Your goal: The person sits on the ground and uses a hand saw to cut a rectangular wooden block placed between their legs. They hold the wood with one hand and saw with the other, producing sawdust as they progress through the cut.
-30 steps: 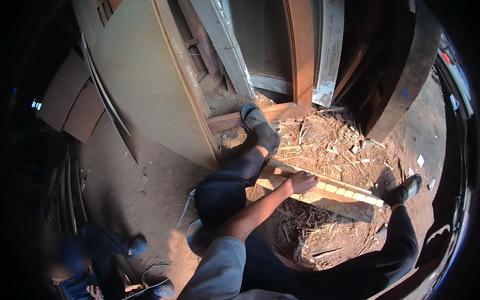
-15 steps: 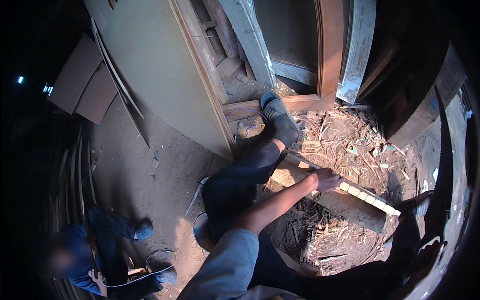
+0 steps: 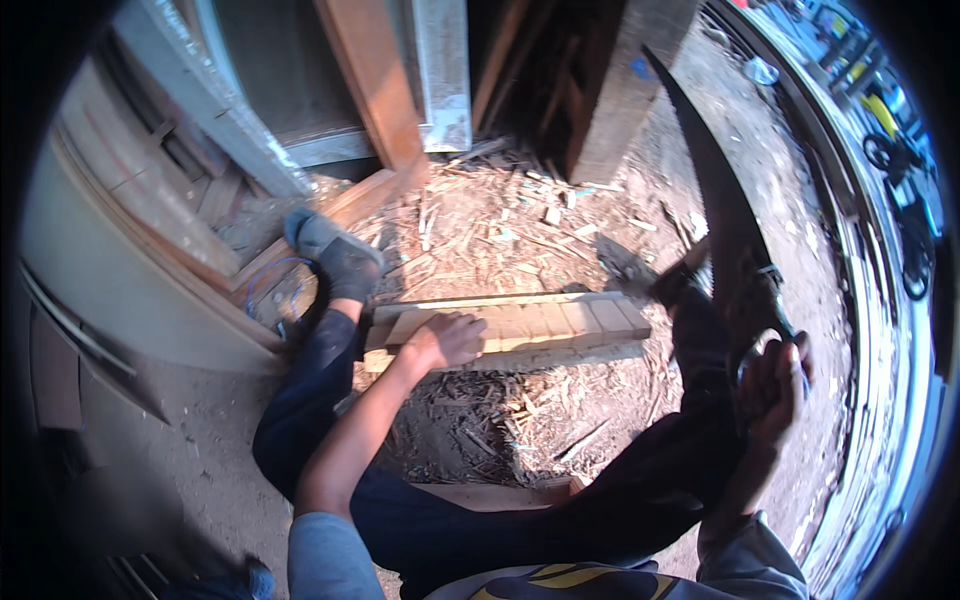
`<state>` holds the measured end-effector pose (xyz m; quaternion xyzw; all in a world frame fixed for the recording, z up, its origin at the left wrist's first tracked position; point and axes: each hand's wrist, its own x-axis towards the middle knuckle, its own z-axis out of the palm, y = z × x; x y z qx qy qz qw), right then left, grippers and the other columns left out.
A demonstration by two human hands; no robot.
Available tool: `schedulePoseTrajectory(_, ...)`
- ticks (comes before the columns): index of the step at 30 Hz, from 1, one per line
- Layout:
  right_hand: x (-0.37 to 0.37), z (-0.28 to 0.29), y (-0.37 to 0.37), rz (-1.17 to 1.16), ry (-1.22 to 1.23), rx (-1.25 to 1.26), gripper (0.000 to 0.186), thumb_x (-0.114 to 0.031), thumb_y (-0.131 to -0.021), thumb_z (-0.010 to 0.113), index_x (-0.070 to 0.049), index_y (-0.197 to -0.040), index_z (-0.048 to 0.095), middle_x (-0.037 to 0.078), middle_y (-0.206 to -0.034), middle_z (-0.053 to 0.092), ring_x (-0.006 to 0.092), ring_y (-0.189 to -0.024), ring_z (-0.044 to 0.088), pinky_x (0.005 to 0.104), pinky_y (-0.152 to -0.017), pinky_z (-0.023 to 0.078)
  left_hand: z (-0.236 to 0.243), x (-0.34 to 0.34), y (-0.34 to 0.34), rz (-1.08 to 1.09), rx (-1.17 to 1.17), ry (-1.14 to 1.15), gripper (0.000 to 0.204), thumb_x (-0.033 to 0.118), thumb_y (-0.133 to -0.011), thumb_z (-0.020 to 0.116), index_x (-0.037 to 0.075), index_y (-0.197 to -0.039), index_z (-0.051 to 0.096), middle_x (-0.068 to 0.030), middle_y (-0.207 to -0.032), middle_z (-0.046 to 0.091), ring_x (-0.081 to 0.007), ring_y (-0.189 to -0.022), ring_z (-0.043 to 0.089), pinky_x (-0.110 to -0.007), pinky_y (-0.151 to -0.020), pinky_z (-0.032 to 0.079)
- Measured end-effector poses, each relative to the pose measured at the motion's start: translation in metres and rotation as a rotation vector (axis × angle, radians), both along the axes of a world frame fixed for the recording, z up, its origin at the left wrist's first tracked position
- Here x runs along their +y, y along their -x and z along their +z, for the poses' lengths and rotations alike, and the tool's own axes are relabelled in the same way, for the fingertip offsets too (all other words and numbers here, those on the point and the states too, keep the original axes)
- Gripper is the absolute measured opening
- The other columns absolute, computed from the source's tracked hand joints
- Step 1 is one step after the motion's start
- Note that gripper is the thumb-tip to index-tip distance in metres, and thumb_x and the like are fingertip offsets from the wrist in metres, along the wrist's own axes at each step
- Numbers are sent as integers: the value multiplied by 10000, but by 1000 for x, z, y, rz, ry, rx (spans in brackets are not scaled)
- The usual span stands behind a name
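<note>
A pale length of wood (image 3: pixel 565 322), marked across by several cuts or lines, lies crosswise between my legs on a thicker wooden beam (image 3: pixel 585 357). My left hand (image 3: pixel 452 340) presses on it left of its middle, fingers curled down on the wood. Off to the right, my right hand (image 3: pixel 772 385) is closed around the handle of a handsaw (image 3: pixel 722 190). The long dark blade points up and away from me, apart from the wood.
Wood chips (image 3: pixel 500 235) cover the ground beyond the beam. A brown wooden frame (image 3: pixel 375 90) and a thick post (image 3: pixel 620 110) stand at the far side. Large panels (image 3: pixel 110 260) lean at the left. A blurred person's shoe (image 3: pixel 260 578) shows at lower left.
My view has swung to the right, so the wood lies nearly level across it. The saw and my right hand show more fully. My left hand remains on the wood.
</note>
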<state>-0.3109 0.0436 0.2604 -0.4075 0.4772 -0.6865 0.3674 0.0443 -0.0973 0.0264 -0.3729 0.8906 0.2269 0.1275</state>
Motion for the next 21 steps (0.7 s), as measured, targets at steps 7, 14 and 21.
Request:
schedulePoseTrajectory(7, 11, 9, 8, 153, 27, 30, 283, -200, -957, 509, -107, -729, 369, -9, -526, 338, 57, -358, 274, 217, -294, 233, 10, 5, -21, 69, 57, 42, 1190, 609, -535, 794, 124, -1447, 204, -210, -1479, 213, -402, -1350, 256, -516, -1117, 221)
schedulePoseTrajectory(14, 17, 3, 7, 94, -28, 80, 304, -183, -924, 559, -86, -700, 378, 11, -523, 368, 69, -353, 279, 242, -309, 225, -6, -23, -2, 91, -76, -212, 1371, 757, -486, 713, 172, -1496, -7, -221, -1529, 53, -420, -1397, 122, -521, -1137, 169)
schedulePoseTrajectory(21, 18, 10, 9, 123, -155, -64, 301, -138, -912, 597, -65, -674, 428, -17, -572, 433, 56, -466, 375, 224, -414, 287, -3, -23, 7, 45, -119, -71, 1271, 668, -518, 745, 126, -1476, 109, -220, -1440, 234, -417, -1331, 237, -533, -1097, 209)
